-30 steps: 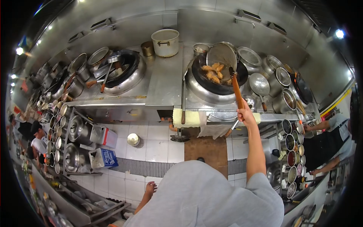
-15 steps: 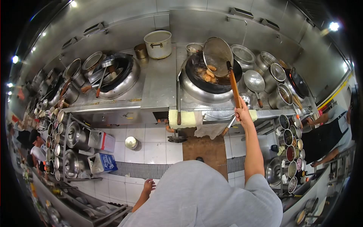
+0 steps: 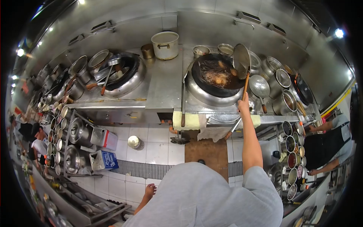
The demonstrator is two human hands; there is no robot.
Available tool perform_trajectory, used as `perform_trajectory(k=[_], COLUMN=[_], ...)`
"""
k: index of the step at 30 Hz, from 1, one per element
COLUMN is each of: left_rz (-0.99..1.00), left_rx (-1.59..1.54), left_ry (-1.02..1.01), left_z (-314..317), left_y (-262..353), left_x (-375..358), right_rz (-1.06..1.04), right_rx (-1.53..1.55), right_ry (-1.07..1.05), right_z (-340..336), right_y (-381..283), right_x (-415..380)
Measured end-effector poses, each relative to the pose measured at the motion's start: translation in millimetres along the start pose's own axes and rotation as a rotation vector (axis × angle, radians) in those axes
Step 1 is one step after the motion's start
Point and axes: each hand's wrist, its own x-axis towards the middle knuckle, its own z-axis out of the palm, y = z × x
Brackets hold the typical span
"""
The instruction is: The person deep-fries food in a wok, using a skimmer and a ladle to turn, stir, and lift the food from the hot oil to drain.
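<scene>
My right hand (image 3: 244, 103) is closed around the wooden handle (image 3: 246, 86) of a large round strainer (image 3: 242, 59). The strainer is tipped steeply on its side at the right rim of a black wok (image 3: 198, 86). Inside the wok, brown food pieces (image 3: 220, 80) lie in dark, bubbling oil. My left hand (image 3: 150, 189) hangs low beside my body over the floor, fingers loosely apart and holding nothing.
A perforated ladle (image 3: 259, 87) rests right of the wok, near several metal pots. Leftward stand a tall white pot (image 3: 166, 45) and a second wok (image 3: 130, 77) with utensils in it. A yellow cloth (image 3: 187, 121) lies on the stove's front edge. Co-workers appear at both sides.
The strainer has moved right, from above the wok to its right rim, and turned more on edge. Food pieces that were by its mesh now lie in the oil, which bubbles more widely.
</scene>
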Motion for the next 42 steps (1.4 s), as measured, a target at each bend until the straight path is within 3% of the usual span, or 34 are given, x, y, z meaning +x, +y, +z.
perform_trajectory(k=[5,12,14,16,25,34,38,42], left_rz=[0.046,0.109,0.094,0.062,0.016,0.104,0.090,0.097], left_rx=[-0.071,-0.114,-0.111,-0.092,-0.071,0.033,0.008,-0.025], left_ry=[0.005,0.009,0.012,0.017,0.005,-0.049,-0.080,-0.056], left_z=[3.7,8.9,10.0,10.0,3.8,-3.9,-7.4,-5.8], left_y=[-7.5,-15.1,-11.6,-8.6,-4.4,26.4,39.2,46.3], left_x=[-1.0,-4.5,-10.1,-17.4,-8.3,11.3,18.5,23.2], right_rz=[0.266,0.548,0.564,0.550,0.206,0.075,0.049,-0.072], right_rx=[0.535,1.101,1.066,1.047,0.388,0.292,0.413,0.341], right_ry=[-0.238,-0.560,-0.549,-0.672,-0.408,-0.306,-0.257,-0.053], right_z=[9.2,-9.5,-17.0,-25.1,-28.0,-33.0,-37.1,-34.9], right_y=[-32.1,-7.5,-8.6,-12.6,-42.5,-38.8,-35.2,-20.1], right_x=[-4.2,18.8,11.8,3.6,-72.0,-85.9,-79.2,-73.0])
